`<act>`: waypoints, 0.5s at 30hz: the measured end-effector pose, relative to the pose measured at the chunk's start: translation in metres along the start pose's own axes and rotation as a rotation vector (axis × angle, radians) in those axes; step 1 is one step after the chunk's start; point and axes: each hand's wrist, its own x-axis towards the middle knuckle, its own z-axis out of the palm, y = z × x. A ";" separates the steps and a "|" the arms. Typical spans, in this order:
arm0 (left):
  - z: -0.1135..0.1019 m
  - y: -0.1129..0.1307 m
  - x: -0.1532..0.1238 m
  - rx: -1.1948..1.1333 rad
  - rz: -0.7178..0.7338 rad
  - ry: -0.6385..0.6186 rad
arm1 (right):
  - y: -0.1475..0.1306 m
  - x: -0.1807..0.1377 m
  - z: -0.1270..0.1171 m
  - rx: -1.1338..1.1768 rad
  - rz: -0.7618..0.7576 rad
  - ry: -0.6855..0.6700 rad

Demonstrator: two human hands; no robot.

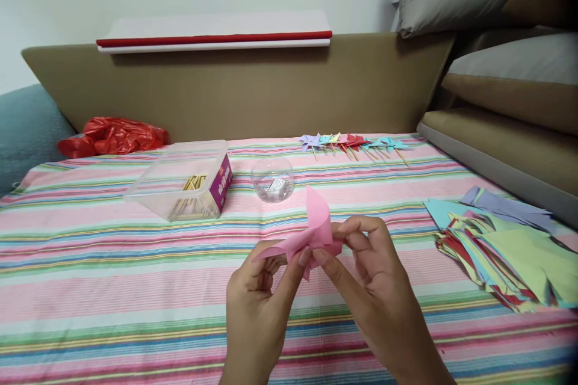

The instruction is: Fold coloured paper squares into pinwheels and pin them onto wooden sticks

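Observation:
My left hand (257, 295) and my right hand (370, 289) meet over the striped cloth and both pinch a pink paper piece (311, 231). Its flaps are folded toward the middle like a pinwheel, one point sticking up. Fingertips of both hands press on the paper's centre. Behind it lie a clear plastic box (180, 183) holding thin wooden sticks and a small clear round container (272, 179) of tiny pins.
A row of finished paper pinwheels (354, 144) on sticks lies at the far side. A stack of cut coloured paper (501, 246) sits at the right. A red plastic bag (112, 135) lies far left. Cushions (515, 78) are piled at the right.

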 end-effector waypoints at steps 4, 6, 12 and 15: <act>-0.002 -0.001 0.001 -0.008 -0.010 -0.029 | 0.003 0.001 0.000 0.011 0.047 0.003; -0.002 -0.002 0.001 -0.008 -0.017 -0.042 | 0.004 0.001 0.000 -0.002 0.061 -0.003; -0.003 -0.003 0.001 0.036 0.012 -0.044 | 0.002 0.002 -0.003 -0.018 0.067 -0.020; -0.004 -0.004 0.001 0.079 0.022 -0.050 | 0.001 0.003 -0.003 -0.024 0.059 -0.022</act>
